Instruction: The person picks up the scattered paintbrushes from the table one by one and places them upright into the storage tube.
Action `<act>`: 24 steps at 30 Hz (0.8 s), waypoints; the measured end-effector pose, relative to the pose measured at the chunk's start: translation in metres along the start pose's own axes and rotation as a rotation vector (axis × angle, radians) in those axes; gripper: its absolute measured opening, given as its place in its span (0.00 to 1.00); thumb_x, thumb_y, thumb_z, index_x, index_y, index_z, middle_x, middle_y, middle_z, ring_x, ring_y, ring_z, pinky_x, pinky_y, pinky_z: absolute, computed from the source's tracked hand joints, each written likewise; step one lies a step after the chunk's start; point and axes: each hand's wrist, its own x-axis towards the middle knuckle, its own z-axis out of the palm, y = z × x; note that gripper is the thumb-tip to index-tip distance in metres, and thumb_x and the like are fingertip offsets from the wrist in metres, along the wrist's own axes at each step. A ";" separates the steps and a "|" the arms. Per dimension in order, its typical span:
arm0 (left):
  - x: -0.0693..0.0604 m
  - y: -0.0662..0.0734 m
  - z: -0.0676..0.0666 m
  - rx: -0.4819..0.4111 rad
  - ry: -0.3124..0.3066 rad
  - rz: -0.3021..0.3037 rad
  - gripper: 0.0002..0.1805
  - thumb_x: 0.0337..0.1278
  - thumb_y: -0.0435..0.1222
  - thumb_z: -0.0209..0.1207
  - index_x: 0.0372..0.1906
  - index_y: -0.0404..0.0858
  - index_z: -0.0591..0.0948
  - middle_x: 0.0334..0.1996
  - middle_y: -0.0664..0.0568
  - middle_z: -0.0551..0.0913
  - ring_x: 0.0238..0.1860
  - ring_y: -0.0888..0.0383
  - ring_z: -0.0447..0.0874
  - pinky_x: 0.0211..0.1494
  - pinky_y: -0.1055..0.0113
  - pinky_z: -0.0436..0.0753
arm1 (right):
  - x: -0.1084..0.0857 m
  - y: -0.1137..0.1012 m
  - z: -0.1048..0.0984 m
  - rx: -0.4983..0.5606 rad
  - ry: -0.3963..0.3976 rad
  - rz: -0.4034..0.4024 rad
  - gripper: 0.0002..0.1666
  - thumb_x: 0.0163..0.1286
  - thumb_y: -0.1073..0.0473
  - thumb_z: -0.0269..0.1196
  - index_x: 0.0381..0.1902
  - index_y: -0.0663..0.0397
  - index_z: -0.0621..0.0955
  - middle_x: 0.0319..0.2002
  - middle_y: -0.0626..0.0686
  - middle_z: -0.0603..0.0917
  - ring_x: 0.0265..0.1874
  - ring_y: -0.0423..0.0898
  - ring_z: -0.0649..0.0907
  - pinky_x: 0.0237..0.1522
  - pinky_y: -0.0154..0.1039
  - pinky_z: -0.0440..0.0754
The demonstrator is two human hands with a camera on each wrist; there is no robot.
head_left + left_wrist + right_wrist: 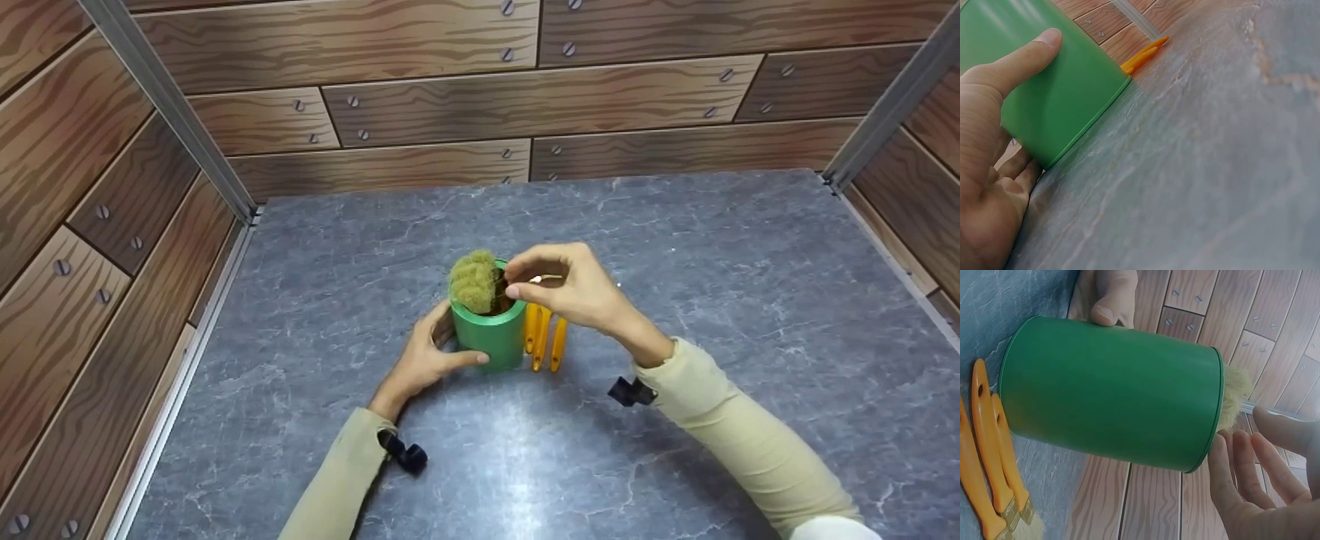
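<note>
A green cylindrical can [489,341] stands upright on the table. My left hand [431,352] holds its side, thumb across the front and fingers round behind; the left wrist view shows that thumb [1027,59] on the green wall. A fuzzy olive-green clump [474,281] fills the left part of the can's mouth and sticks up above the rim, with something dark brown beside it. At the rim's right side hovers my right hand [577,289], fingers bent and thumb apart from them. In the right wrist view nothing shows between those fingers [1249,464].
Three orange-handled paintbrushes [541,337] lie side by side just right of the can, their pale bristles [1030,529] pointing away. Wood-patterned walls [525,97] with metal corner posts enclose the grey marbled table [337,300] at back and sides.
</note>
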 end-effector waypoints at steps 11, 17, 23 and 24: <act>-0.001 0.002 -0.001 -0.001 0.001 -0.007 0.54 0.49 0.34 0.83 0.82 0.50 0.67 0.76 0.53 0.76 0.79 0.52 0.71 0.84 0.54 0.69 | -0.010 0.009 -0.013 0.000 0.030 0.053 0.15 0.69 0.66 0.74 0.51 0.68 0.88 0.49 0.68 0.89 0.47 0.51 0.90 0.53 0.41 0.92; -0.001 0.003 0.000 0.001 0.008 -0.016 0.55 0.49 0.33 0.83 0.82 0.49 0.67 0.76 0.52 0.76 0.79 0.52 0.70 0.84 0.55 0.68 | -0.015 0.018 -0.019 -0.034 0.042 0.084 0.15 0.68 0.67 0.75 0.52 0.63 0.89 0.48 0.63 0.90 0.46 0.52 0.90 0.52 0.41 0.93; -0.002 0.002 0.001 -0.005 0.015 -0.033 0.56 0.48 0.32 0.83 0.83 0.47 0.66 0.77 0.51 0.75 0.80 0.51 0.69 0.85 0.53 0.67 | -0.022 0.030 -0.024 -0.051 0.053 0.109 0.13 0.68 0.68 0.75 0.50 0.61 0.89 0.46 0.62 0.91 0.44 0.53 0.90 0.49 0.40 0.93; -0.002 0.002 0.001 -0.007 0.015 -0.033 0.56 0.48 0.32 0.83 0.83 0.47 0.66 0.77 0.50 0.75 0.80 0.51 0.69 0.85 0.53 0.67 | -0.023 0.032 -0.025 -0.052 0.054 0.115 0.13 0.68 0.68 0.75 0.50 0.62 0.89 0.47 0.63 0.91 0.44 0.53 0.90 0.49 0.40 0.93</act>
